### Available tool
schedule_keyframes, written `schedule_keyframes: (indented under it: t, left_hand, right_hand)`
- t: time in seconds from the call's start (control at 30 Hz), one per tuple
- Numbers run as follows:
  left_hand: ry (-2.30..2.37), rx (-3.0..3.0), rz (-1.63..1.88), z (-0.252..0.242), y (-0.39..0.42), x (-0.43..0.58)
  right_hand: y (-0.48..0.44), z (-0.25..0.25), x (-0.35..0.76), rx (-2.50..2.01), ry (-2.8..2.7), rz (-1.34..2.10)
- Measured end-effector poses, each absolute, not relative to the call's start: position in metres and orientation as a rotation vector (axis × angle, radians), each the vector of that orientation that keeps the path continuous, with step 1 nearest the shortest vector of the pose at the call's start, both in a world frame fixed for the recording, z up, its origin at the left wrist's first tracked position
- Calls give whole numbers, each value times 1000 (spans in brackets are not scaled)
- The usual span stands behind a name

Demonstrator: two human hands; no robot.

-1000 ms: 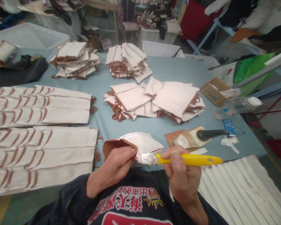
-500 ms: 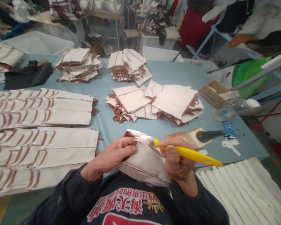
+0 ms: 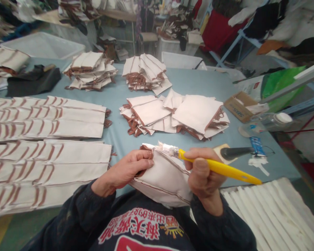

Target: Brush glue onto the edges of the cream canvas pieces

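My left hand pinches the left edge of an off-white leather-like piece with brown edges, tilted up against my body. My right hand is closed around the yellow handle of a brush. White stuff coats the bristles, which lie at the piece's upper edge, just right of my left fingertips. Behind my right hand a tool with a black handle and a pale, flat block-like end rests on the table; part of it is hidden.
Overlapping white pieces with brown edges cover the table's left side. Stacks of similar pieces lie ahead. At right are a cardboard box, a clear jar and white strips on a lower surface.
The brush has shifted right and slightly up along the piece's upper edge, my right hand moving with it. My left hand keeps its pinch on the piece.
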State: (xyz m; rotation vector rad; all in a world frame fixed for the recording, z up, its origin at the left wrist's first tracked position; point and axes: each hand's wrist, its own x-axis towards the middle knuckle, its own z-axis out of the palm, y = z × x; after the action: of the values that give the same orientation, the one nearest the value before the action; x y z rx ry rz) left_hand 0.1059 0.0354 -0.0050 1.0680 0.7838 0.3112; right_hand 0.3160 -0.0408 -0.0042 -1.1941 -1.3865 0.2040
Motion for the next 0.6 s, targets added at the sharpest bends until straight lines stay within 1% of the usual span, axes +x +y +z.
schedule_keyframes:
  t: [0.07, 0.2, 0.37, 0.47, 0.6]
  left_hand:
    - [776, 1069, 308, -6, 37, 105]
    - [755, 1081, 287, -8, 38, 106]
    - [741, 1060, 317, -6, 40, 108]
    - [743, 1062, 330, -4, 42, 109]
    - [753, 1045, 344, -3, 45, 112]
  right_hand:
    - [-41, -4, 316, -1158, -1346, 239]
    - [-37, -10, 318, -1196, -1489, 273]
    - [-27, -18, 318, -1258, -1441, 151]
    - [-29, -19, 314, -1377, -1463, 53]
    - [-33, -27, 308, -1490, -1513, 18]
